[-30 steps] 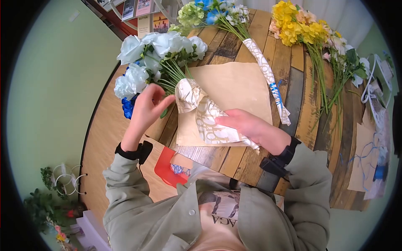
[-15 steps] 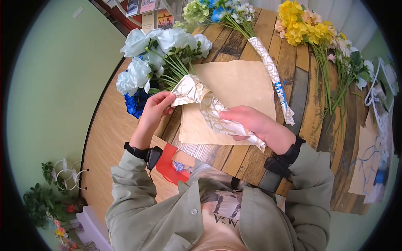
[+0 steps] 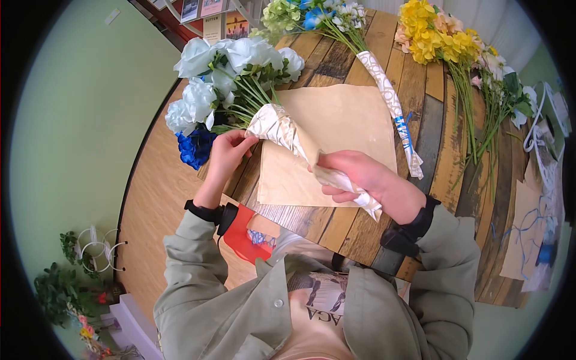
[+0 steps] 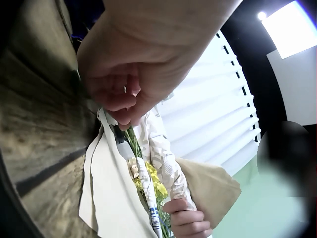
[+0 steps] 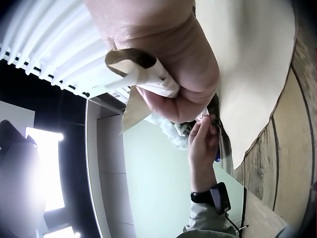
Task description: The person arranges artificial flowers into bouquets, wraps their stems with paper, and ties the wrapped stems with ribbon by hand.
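Note:
A bouquet of pale blue-white roses [image 3: 246, 55] lies at the table's left, its green stems running into a white and gold patterned wrap [image 3: 279, 129]. The left hand [image 3: 227, 157] pinches the wrap's upper left corner between thumb and fingers. Lower down, the right hand [image 3: 366, 180] is curled round the narrow end of the wrap. In the right wrist view the rolled paper end [image 5: 148, 77] sticks out of the right hand [image 5: 183, 74]. Brown kraft paper [image 3: 348, 114] lies flat under the bouquet. Some fingers of the left hand are hidden behind its thumb in the head view.
A wrapped bunch with blue ties [image 3: 384, 90] lies beyond the kraft paper. Yellow flowers [image 3: 429, 39] with long loose stems are at the right of the wooden table [image 3: 429, 144]. Blue flowers [image 3: 195, 149] sit by the left edge. A blue spool [image 3: 545, 254] is at far right.
The left hand has moved from beside the stems to the wrap's corner and taken hold of it. The wrap has turned and closed into a narrower roll, with the right hand still round its lower end.

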`<state>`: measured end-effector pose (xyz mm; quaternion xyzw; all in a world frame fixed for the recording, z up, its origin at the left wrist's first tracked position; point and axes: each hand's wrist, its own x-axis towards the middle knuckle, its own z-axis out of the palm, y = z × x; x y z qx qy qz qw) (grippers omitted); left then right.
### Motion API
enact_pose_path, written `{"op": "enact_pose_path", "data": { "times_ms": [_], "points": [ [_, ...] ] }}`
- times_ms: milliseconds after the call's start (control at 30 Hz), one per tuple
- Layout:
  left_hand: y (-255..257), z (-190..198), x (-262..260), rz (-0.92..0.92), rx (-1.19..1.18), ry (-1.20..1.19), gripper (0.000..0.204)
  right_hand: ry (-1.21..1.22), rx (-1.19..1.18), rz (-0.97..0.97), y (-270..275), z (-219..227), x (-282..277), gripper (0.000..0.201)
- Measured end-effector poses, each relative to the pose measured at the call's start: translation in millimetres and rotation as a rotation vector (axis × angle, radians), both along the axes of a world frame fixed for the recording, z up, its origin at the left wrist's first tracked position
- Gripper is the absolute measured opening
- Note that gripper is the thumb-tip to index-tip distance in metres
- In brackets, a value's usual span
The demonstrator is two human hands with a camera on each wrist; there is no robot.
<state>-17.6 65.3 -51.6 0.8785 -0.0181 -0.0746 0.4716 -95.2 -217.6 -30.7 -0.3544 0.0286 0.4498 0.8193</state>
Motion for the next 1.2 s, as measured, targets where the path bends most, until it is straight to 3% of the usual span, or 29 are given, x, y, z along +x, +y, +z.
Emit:
{"op": "enact_pose_path", "data": {
  "times_ms": [133,200,333,400,433,467,533,567,600,667,733,767,833,867,933,967,1000,1067,1100,1133,1167,1200],
  "points": [
    [-3.7,-5.1,1.6,0.055,-0.018,-0.136,0.015,-0.143,0.107,0.061,2.6,-16.0,0.4,0.025],
    [0.5,-0.6,-0.1,0.092,-0.223,-0.095,0.021,-0.492,-0.242,-0.223,19.7,-18.8,-8.7,0.026],
    [9.3,29.8,-7.8,0.072,-0.412,-0.02,0.026,-0.664,-0.272,-0.173,10.7,28.1,-16.7,0.032],
    [2.6,49.1,-13.4,-0.014,-0.767,0.107,0.029,-0.773,-0.262,-0.228,4.8,45.0,-21.0,0.032],
    [-4.4,59.3,-19.5,-0.169,-0.756,0.068,0.03,-0.866,-0.248,-0.29,2.0,51.9,-23.1,0.032],
    [-17.6,69.6,-27.7,-0.175,-0.764,0.047,0.03,-0.888,-0.253,-0.287,-0.8,57.3,-25.2,0.032],
    [-61.5,100.0,-47.1,-0.367,-0.953,-0.099,0.037,-1.135,-0.449,-0.431,-6.8,67.3,-29.3,0.03],
    [-73.9,106.9,-45.6,-0.379,-0.961,-0.116,0.037,-1.262,-0.543,-0.491,-8.8,71.3,-29.4,0.025],
    [-85.3,114.2,-40.6,-0.418,-1.077,-0.162,0.04,-1.28,-0.553,-0.493,-10.1,74.3,-31.2,0.025],
    [-108.4,133.6,-33.7,-0.475,-1.201,-0.219,0.044,-1.374,-0.858,-0.573,-11.1,77.6,-36.0,0.024],
    [-130.0,155.6,-30.1,-0.459,-1.258,-0.251,0.044,-1.477,-0.943,-0.657,-11.4,71.5,-34.4,0.026],
    [-140.8,159.8,-27.9,-0.478,-1.263,-0.261,0.044,-1.51,-1.102,-0.654,-12.9,73.1,-34.8,0.028],
    [-158.3,161.2,-21.1,-0.252,-1.292,-0.213,0.041,-1.619,-1.308,-0.691,-18.5,76.3,-31.9,0.03],
    [-161.0,155.7,-14.2,-0.269,-1.299,-0.22,0.041,-1.628,-1.32,-0.703,-20.9,78.1,-31.9,0.03],
    [-165.7,152.1,-4.8,-0.362,-1.535,-0.083,0.043,-1.494,-1.388,-0.57,-23.3,79.3,-33.3,0.029],
    [-171.1,148.6,-1.0,-0.364,-1.692,-0.06,0.041,-1.501,-1.396,-0.575,-23.5,78.0,-32.9,0.029],
    [-171.3,146.4,3.2,-0.373,-1.699,-0.064,0.041,-1.462,-1.269,-0.544,-23.7,76.2,-31.6,0.026],
    [-168.4,136.1,15.9,-0.69,-2.149,0.134,0.044,-1.428,-1.147,-0.504,-25.4,76.0,-28.4,0.023],
    [-168.0,136.2,19.0,-0.752,-2.255,0.204,0.048,-1.323,-0.959,-0.459,-25.8,76.1,-27.2,0.022],
    [-167.6,135.0,22.7,-0.751,-2.261,0.193,0.048,-1.213,-0.773,-0.411,-26.0,76.5,-26.2,0.023],
    [-166.0,132.8,26.5,-0.834,-2.29,0.197,0.048,-1.217,-0.769,-0.399,-25.3,77.2,-25.3,0.023],
    [-163.6,131.9,28.3,-0.917,-2.311,0.2,0.049,-1.017,-0.54,-0.363,-23.6,77.4,-24.1,0.025]
  ]
}}
